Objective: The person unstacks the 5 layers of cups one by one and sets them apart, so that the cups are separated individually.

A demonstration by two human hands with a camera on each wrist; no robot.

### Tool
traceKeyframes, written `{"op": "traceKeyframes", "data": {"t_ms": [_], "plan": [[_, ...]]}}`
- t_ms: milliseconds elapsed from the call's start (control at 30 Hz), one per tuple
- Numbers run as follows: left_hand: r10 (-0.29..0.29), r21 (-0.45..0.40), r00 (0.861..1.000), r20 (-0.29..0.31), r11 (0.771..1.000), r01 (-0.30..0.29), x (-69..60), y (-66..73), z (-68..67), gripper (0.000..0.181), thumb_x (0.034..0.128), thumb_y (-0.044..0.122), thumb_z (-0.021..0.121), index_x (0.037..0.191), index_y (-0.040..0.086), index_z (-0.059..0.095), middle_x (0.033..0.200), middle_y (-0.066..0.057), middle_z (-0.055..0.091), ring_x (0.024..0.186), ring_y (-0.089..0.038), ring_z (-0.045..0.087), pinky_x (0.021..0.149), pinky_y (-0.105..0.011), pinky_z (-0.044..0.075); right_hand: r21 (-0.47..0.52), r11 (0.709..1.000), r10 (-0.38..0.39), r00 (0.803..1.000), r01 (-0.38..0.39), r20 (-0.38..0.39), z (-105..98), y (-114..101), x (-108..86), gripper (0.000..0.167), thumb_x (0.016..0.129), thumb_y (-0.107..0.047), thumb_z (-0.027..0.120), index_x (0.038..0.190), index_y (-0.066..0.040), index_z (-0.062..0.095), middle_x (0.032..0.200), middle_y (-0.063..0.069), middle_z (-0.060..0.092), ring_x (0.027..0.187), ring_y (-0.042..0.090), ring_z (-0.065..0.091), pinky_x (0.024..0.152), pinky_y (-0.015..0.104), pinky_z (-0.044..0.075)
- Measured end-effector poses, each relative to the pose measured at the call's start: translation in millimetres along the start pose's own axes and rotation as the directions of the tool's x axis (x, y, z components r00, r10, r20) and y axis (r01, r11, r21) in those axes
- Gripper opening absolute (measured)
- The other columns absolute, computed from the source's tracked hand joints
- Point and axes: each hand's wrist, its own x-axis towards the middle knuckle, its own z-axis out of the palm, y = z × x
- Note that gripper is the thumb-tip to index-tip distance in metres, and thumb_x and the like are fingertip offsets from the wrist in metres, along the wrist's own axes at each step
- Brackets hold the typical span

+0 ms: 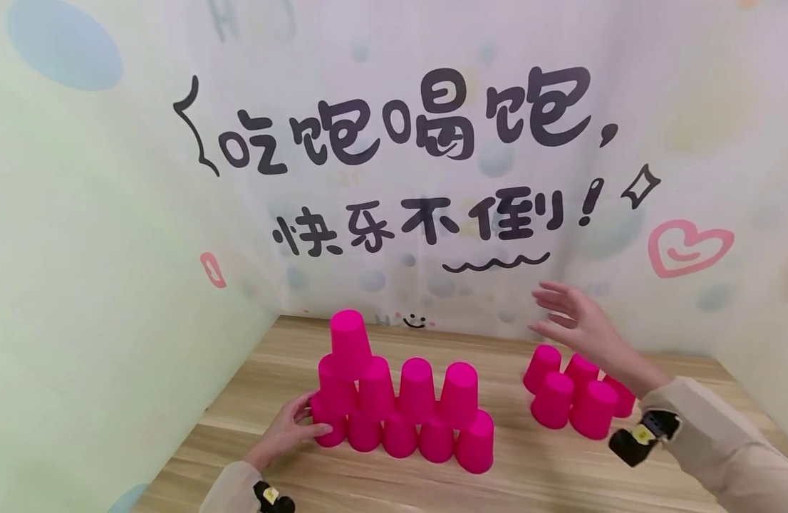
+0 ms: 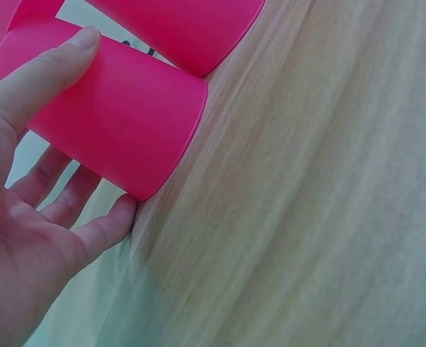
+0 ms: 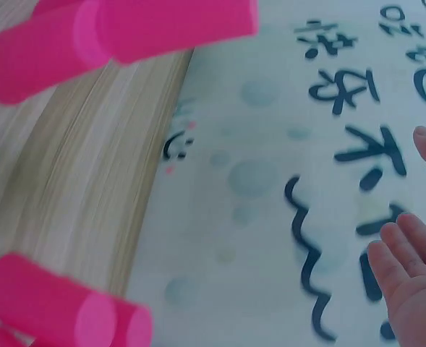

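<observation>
Pink cups stand upside down in a stepped stack on the table. The bottom row (image 1: 400, 436) and second row (image 1: 417, 392) hold several cups each, and a single top cup (image 1: 350, 345) sits at the left end. My left hand (image 1: 289, 429) holds the leftmost bottom cup (image 2: 118, 108), thumb on its near side and fingers around the far side. My right hand (image 1: 576, 324) is raised, fingers spread and holding nothing, above a separate cluster of upside-down pink cups (image 1: 595, 410). In the right wrist view, the right hand's fingers (image 3: 408, 253) look extended.
The wooden table (image 1: 266, 399) meets a printed backdrop (image 1: 394, 285) with black lettering along its back edge. A pale side wall (image 1: 99, 285) rises on the left. Bare tabletop lies between the stack and the cup cluster.
</observation>
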Motion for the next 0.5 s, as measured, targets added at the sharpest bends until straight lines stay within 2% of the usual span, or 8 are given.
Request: {"op": "traceKeyframes", "data": {"t_ms": [233,500], "plan": [[-0.015,-0.002,1.0,-0.01,1.0,0.015,0.3,-0.3,-1.4,0.061,0.0752,0.011,0.07,0.126,-0.004,0.04,0.117,-0.019,0.049,0.107,-0.035,0.048,0.085,-0.035,0.045,0.198,0.98,-0.031,0.997,0.017,0.065,45,-29,31.2,0.061,0.077,-0.007,0.068,0.128,0.001,0.035,0.125,0.021,0.046,0.115,0.035,0.043,0.092,0.041,0.038],[-0.028,-0.007,1.0,-0.008,1.0,0.028,-0.4,1.6,0.6,0.061,0.0758,0.012,0.07,0.127,-0.003,0.04,0.12,-0.018,0.048,0.108,-0.034,0.048,0.086,-0.037,0.044,0.307,0.951,-0.03,0.985,-0.025,0.173,110,-58,54.7,0.061,0.077,-0.009,0.069,0.128,-0.003,0.037,0.125,0.017,0.047,0.115,0.028,0.045,0.093,0.043,0.038]]}}
